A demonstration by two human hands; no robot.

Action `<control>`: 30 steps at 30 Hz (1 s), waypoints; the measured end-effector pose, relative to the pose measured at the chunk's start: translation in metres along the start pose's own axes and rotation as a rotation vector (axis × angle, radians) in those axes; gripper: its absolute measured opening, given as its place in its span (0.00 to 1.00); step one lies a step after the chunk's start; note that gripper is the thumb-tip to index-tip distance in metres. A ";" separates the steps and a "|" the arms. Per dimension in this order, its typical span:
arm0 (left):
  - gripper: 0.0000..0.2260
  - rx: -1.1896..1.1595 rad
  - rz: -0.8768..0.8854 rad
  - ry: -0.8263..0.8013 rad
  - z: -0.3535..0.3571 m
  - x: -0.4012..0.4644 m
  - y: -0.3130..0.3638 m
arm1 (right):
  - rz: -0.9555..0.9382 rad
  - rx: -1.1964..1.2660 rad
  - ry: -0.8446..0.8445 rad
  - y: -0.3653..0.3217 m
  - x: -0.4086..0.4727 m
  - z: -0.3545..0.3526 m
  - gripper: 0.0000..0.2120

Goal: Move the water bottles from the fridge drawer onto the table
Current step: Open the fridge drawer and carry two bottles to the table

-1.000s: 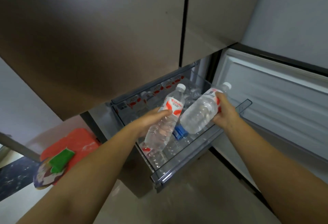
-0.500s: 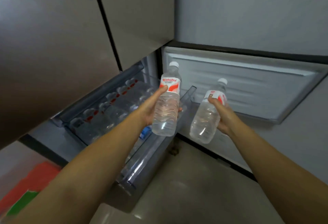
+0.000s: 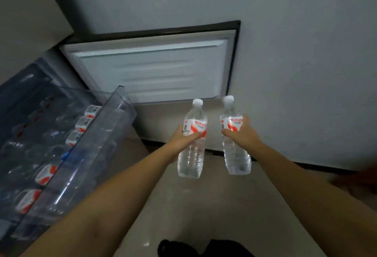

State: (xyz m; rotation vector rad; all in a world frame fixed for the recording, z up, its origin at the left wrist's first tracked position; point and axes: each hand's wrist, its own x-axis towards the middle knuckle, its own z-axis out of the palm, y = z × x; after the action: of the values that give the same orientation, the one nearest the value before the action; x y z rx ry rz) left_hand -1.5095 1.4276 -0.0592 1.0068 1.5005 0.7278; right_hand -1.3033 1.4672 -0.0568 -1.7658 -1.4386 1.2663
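Grey wall (image 3: 285,32), pale floor (image 3: 204,205) behind. Two water bottles held upright, side by side, apart, over floor: left hand (image 3: 181,136) gripping left bottle (image 3: 192,152), right hand (image 3: 242,132) gripping right bottle (image 3: 234,150), fingers curled round labels. Both arms outstretched. Open fridge drawer (image 3: 98,140) at left, cut off; remaining bottles inside blurred, perhaps several. View swung right since earlier; bottles now clear of drawer. Table not in view.
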 end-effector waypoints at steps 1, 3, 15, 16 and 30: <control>0.26 0.031 0.007 -0.006 0.017 0.004 0.002 | 0.013 -0.010 0.029 0.010 0.000 -0.014 0.38; 0.21 0.090 0.034 -0.071 0.066 0.023 0.012 | 0.053 -0.009 0.114 0.036 -0.004 -0.058 0.39; 0.22 0.394 0.109 -0.512 0.337 0.079 0.070 | 0.438 0.178 0.679 0.182 -0.076 -0.235 0.39; 0.21 0.415 0.124 -0.556 0.358 0.081 0.073 | 0.471 0.203 0.713 0.191 -0.081 -0.245 0.38; 0.28 0.855 0.327 -1.189 0.604 0.103 0.116 | 0.759 0.512 1.198 0.291 -0.131 -0.352 0.41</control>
State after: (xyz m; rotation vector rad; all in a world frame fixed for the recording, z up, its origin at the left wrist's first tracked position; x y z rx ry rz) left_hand -0.8952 1.5184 -0.1113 1.8816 0.5199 -0.4011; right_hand -0.8571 1.3121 -0.1112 -2.0881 0.2199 0.4925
